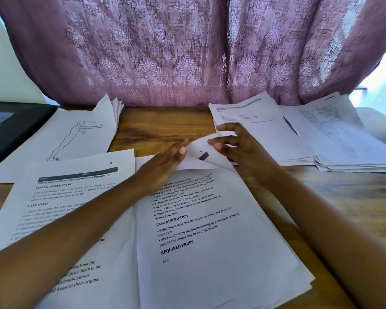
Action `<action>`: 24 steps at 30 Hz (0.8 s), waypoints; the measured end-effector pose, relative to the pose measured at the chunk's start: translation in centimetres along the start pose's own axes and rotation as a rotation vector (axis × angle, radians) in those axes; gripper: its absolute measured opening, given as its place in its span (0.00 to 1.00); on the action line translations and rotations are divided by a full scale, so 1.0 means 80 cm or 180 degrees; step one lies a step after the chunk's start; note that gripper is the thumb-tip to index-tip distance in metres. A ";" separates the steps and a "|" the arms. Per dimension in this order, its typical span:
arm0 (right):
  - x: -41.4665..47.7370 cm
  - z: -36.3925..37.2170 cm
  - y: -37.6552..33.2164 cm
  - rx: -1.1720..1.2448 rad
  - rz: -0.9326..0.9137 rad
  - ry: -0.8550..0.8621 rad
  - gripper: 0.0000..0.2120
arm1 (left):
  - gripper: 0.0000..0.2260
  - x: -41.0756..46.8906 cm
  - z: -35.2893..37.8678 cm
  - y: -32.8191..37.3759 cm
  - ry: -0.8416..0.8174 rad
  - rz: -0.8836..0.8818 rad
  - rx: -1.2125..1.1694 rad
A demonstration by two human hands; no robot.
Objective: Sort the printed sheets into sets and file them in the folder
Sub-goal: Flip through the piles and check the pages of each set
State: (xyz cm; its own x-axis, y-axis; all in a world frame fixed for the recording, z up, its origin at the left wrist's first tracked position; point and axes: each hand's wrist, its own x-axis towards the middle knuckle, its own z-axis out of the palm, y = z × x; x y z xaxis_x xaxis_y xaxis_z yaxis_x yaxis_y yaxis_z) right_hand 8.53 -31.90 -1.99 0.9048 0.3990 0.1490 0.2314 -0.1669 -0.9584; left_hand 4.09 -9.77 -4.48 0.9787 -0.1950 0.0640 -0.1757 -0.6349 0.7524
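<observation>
Left hand (pixel 165 166) lies flat, fingers straight, on the top sheet (pixel 210 241); right hand (pixel 243 152) pinches its curled corner

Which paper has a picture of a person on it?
The white printed sheet at the far left, beside the black folder: it shows an outline figure with arms stretched forward. The other sheets show only text or tables.
</observation>
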 end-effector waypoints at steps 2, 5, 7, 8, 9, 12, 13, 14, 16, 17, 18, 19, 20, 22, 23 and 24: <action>-0.004 0.001 0.003 0.0650 -0.0111 -0.0742 0.13 | 0.22 -0.001 -0.001 -0.002 0.0060 0.0094 -0.0294; -0.014 0.003 -0.002 0.0176 -0.0078 -0.1546 0.07 | 0.21 0.002 -0.003 0.001 0.0101 -0.0027 -0.0652; -0.018 0.006 -0.008 0.0007 0.0042 -0.1585 0.11 | 0.19 0.006 -0.001 -0.002 -0.0028 -0.0018 -0.0316; -0.016 0.008 -0.010 0.0106 0.0135 -0.1398 0.12 | 0.17 0.008 0.001 -0.006 -0.0098 0.0031 -0.0024; -0.013 0.007 -0.008 0.0190 0.0172 -0.1099 0.12 | 0.16 0.009 0.002 -0.010 -0.0132 0.0069 0.0208; 0.000 -0.007 0.005 -0.0708 -0.0197 -0.0016 0.07 | 0.18 0.010 0.002 -0.014 -0.0116 0.0083 0.0297; 0.003 -0.013 0.008 -0.1318 -0.0323 0.0181 0.03 | 0.18 0.009 0.002 -0.012 -0.0101 0.0094 0.0266; 0.005 -0.018 0.010 -0.1903 -0.0373 0.0168 0.05 | 0.18 0.009 0.001 -0.013 -0.0081 0.0087 0.0241; 0.007 -0.024 0.016 -0.2705 -0.0173 -0.0331 0.20 | 0.18 0.010 0.001 -0.014 -0.0039 0.0104 0.0219; 0.007 -0.024 0.018 -0.2904 -0.0079 -0.0559 0.25 | 0.18 0.010 0.001 -0.014 -0.0031 0.0096 0.0224; 0.007 -0.023 0.021 -0.2969 -0.0065 -0.0721 0.27 | 0.18 0.010 0.002 -0.014 -0.0026 0.0100 0.0233; 0.007 -0.021 0.022 -0.2954 -0.0102 -0.0780 0.28 | 0.18 0.010 0.002 -0.014 -0.0024 0.0113 0.0244; 0.008 -0.020 0.022 -0.2915 -0.0168 -0.0759 0.28 | 0.18 0.010 0.002 -0.015 -0.0024 0.0121 0.0244; 0.006 -0.018 0.015 -0.2828 -0.0220 -0.0574 0.28 | 0.18 0.010 0.002 -0.016 -0.0032 0.0120 0.0254; 0.005 -0.016 0.011 -0.2732 -0.0208 -0.0386 0.26 | 0.18 0.010 0.002 -0.016 -0.0040 0.0116 0.0258; 0.003 -0.015 0.008 -0.2602 -0.0193 -0.0159 0.23 | 0.18 0.010 0.002 -0.016 -0.0044 0.0105 0.0249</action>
State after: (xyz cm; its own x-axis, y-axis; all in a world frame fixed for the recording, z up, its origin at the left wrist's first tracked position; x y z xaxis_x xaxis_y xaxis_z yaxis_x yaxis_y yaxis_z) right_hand 9.30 -33.01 -2.27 0.8699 0.4648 0.1653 0.4842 -0.7404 -0.4662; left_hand 5.06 -9.21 -5.53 0.9708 -0.2266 0.0786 -0.2161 -0.6843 0.6964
